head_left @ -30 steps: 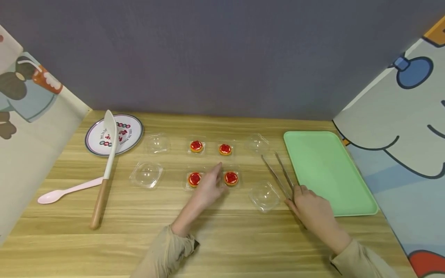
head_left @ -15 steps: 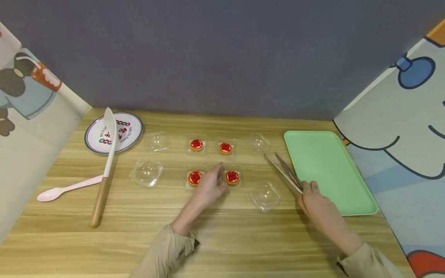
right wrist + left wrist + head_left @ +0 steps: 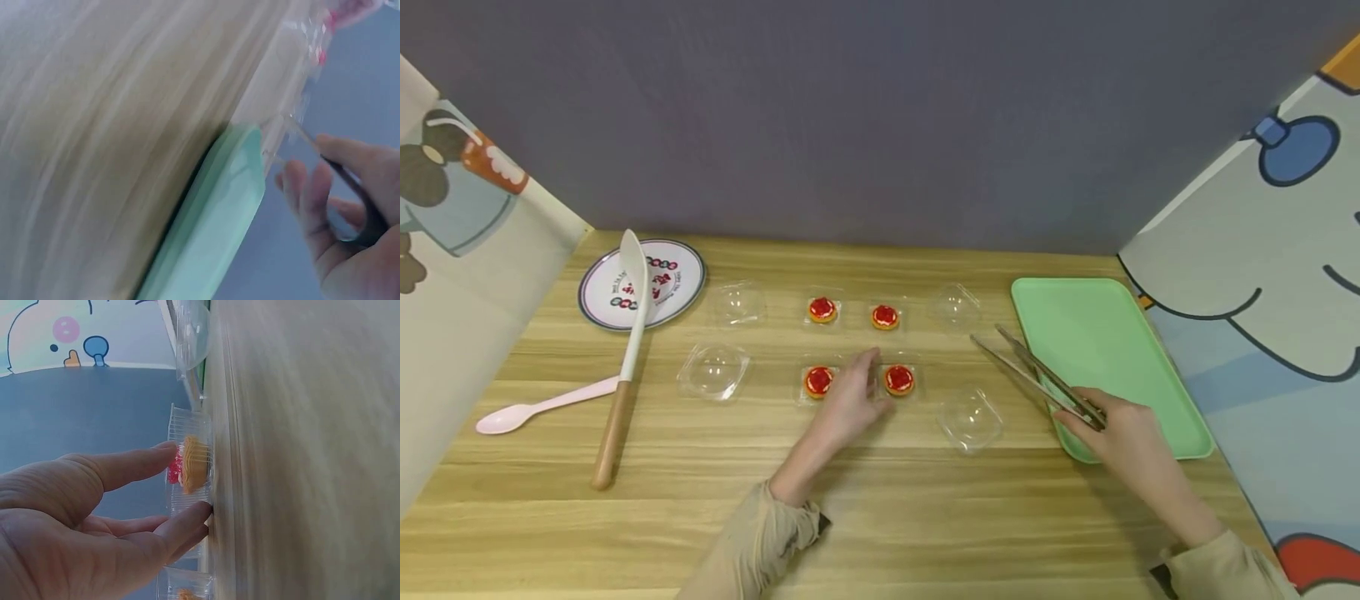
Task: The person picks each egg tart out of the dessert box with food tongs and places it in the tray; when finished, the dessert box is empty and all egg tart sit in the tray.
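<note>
My left hand [image 3: 848,400] rests between two small red-topped tarts in the front row. Its thumb and fingers stand apart beside the front right tart [image 3: 898,380], with the fingertips low by its clear plastic base in the left wrist view. Partly behind that hand is the front left tart [image 3: 817,382]. Two more, the back left tart [image 3: 822,310] and the back right tart [image 3: 885,317], sit on clear bases too. My right hand [image 3: 1135,437] grips metal tongs [image 3: 1052,374] over the green tray's near left corner. The tongs' tips are apart, with nothing between them.
Clear domed lids lie to both sides, among them a front right lid [image 3: 970,419] and a front left lid [image 3: 713,371]. A green tray [image 3: 1097,358] lies at right. At left, a long-handled white spoon [image 3: 636,342] crosses a patterned plate [image 3: 681,304] and a pink spoon [image 3: 550,406].
My right hand has moved right with the tongs, from beside the tray to over its near left corner. The left hand has stayed in place by the tarts.
</note>
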### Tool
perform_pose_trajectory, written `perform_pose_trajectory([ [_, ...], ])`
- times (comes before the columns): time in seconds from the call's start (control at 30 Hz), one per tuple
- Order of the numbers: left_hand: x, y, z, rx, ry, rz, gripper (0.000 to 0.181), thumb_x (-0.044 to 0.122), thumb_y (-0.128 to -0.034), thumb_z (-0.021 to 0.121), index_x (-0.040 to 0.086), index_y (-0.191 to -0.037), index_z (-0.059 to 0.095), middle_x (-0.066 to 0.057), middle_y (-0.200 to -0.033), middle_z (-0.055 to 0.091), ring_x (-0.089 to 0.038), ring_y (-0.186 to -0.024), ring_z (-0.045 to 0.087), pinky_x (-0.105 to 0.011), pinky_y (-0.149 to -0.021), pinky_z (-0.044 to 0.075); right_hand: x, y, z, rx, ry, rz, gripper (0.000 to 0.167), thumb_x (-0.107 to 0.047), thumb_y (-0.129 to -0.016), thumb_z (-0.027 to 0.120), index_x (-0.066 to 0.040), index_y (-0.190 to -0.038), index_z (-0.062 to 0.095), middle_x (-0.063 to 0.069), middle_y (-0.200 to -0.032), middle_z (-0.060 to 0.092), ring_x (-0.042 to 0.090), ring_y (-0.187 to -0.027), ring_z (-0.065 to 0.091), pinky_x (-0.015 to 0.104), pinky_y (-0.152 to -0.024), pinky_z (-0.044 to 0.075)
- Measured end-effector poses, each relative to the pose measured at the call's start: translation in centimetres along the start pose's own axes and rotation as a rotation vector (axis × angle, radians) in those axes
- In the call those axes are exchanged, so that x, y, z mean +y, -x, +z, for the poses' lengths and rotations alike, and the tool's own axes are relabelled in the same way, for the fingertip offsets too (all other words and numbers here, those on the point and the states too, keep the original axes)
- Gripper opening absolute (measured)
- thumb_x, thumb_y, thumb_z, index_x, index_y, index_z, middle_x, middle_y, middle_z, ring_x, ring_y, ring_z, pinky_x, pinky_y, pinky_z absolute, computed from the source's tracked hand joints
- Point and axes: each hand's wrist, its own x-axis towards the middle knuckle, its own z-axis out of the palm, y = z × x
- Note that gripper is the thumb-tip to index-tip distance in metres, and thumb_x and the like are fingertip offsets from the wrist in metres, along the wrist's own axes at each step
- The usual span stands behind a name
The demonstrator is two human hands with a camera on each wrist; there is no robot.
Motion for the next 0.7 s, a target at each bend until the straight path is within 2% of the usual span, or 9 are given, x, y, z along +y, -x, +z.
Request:
perform_pose_trajectory([
  [0.03, 0.0, 0.0, 0.0, 0.002, -0.002, 0.001, 0.080, -0.007, -0.0823, 0.085, -0.016, -0.151, 0.045, -0.031, -0.136, 0.060, -0.041, -0.112, 0.066, -0.049, -0.101, 0.061, 0.3, 0.0, -0.2, 0.023, -0.023, 0.023, 0.047, -0.014, -0.084, 0.092, 0.011, -0.120, 0.074, 0.028, -0.098, 0.077, 0.027, -0.065, 0.072, 0.032, -0.053, 0.060],
  [0.1, 0.1, 0.0, 0.0, 0.007, -0.008, 0.002, 0.080, -0.007, -0.0819, 0.086, -0.016, -0.150, 0.045, -0.031, -0.136, 0.060, -0.041, -0.112, 0.066, -0.049, -0.101, 0.060, 1.0, 0.1, -0.7, 0.028, -0.079, 0.092, 0.046, -0.017, -0.086, 0.092, 0.006, -0.122, 0.076, 0.025, -0.099, 0.078, 0.010, -0.066, 0.070, 0.017, -0.052, 0.053],
  [0.17, 0.1, 0.0, 0.0, 0.011, -0.006, 0.002, 0.079, -0.007, -0.0820, 0.085, -0.016, -0.150, 0.045, -0.031, -0.136, 0.060, -0.041, -0.112, 0.065, -0.050, -0.101, 0.060, 1.7, 0.3, -1.1, 0.019, -0.152, 0.155, 0.047, -0.019, -0.088, 0.091, 0.004, -0.127, 0.075, 0.026, -0.109, 0.078, -0.004, -0.083, 0.070, 0.008, -0.061, 0.053],
  [0.27, 0.1, 0.0, 0.0, 0.009, -0.005, -0.001, 0.079, -0.006, -0.0823, 0.085, -0.016, -0.150, 0.045, -0.031, -0.136, 0.060, -0.041, -0.113, 0.065, -0.050, -0.102, 0.060, 2.6, 0.6, -1.8, -0.028, -0.273, 0.230, 0.049, -0.020, -0.095, 0.085, 0.004, -0.136, 0.070, 0.027, -0.127, 0.072, -0.020, -0.101, 0.056, 0.002, -0.075, 0.051],
  [0.3, 0.0, 0.0, 0.0, 0.007, -0.001, -0.006, 0.079, -0.006, -0.0826, 0.085, -0.016, -0.150, 0.045, -0.031, -0.137, 0.060, -0.041, -0.114, 0.065, -0.050, -0.103, 0.059, 2.8, 0.7, -2.1, -0.037, -0.301, 0.248, 0.050, -0.020, -0.096, 0.084, 0.003, -0.138, 0.069, 0.023, -0.130, 0.072, -0.023, -0.104, 0.052, 0.001, -0.078, 0.050],
  [0.4, 0.0, 0.0, 0.0, 0.007, 0.005, -0.014, 0.079, -0.005, -0.0830, 0.085, -0.015, -0.151, 0.045, -0.030, -0.138, 0.059, -0.041, -0.116, 0.064, -0.049, -0.103, 0.059, 2.7, 0.8, -2.9, -0.036, -0.366, 0.252, 0.049, -0.017, -0.097, 0.083, 0.000, -0.141, 0.069, 0.003, -0.132, 0.074, -0.021, -0.107, 0.057, 0.004, -0.080, 0.053],
  [0.5, 0.0, 0.0, 0.0, 0.011, 0.014, -0.026, 0.079, -0.005, -0.0838, 0.085, -0.014, -0.151, 0.046, -0.030, -0.139, 0.059, -0.040, -0.117, 0.064, -0.048, -0.103, 0.060, 1.8, 0.5, -3.7, -0.032, -0.382, 0.204, 0.046, -0.013, -0.094, 0.085, -0.004, -0.138, 0.072, -0.015, -0.123, 0.075, -0.013, -0.105, 0.066, 0.008, -0.078, 0.057],
  [0.6, 0.0, -0.1, 0.0, 0.014, 0.009, -0.027, 0.078, -0.005, -0.0843, 0.085, -0.013, -0.151, 0.046, -0.029, -0.137, 0.060, -0.039, -0.115, 0.065, -0.048, -0.103, 0.060, 0.5, -0.1, -4.2, -0.080, -0.407, 0.155, 0.043, -0.010, -0.093, 0.086, -0.007, -0.134, 0.075, -0.011, -0.119, 0.078, -0.004, -0.099, 0.072, 0.013, -0.076, 0.060],
  [0.7, 0.0, -0.1, 0.0, 0.017, 0.007, -0.022, 0.077, -0.005, -0.0838, 0.086, -0.014, -0.150, 0.047, -0.028, -0.135, 0.060, -0.039, -0.113, 0.064, -0.049, -0.102, 0.060, -0.8, -0.9, -4.1, -0.134, -0.364, 0.081, 0.042, -0.013, -0.090, 0.089, -0.013, -0.131, 0.079, -0.004, -0.116, 0.080, -0.005, -0.099, 0.071, 0.010, -0.073, 0.057],
])
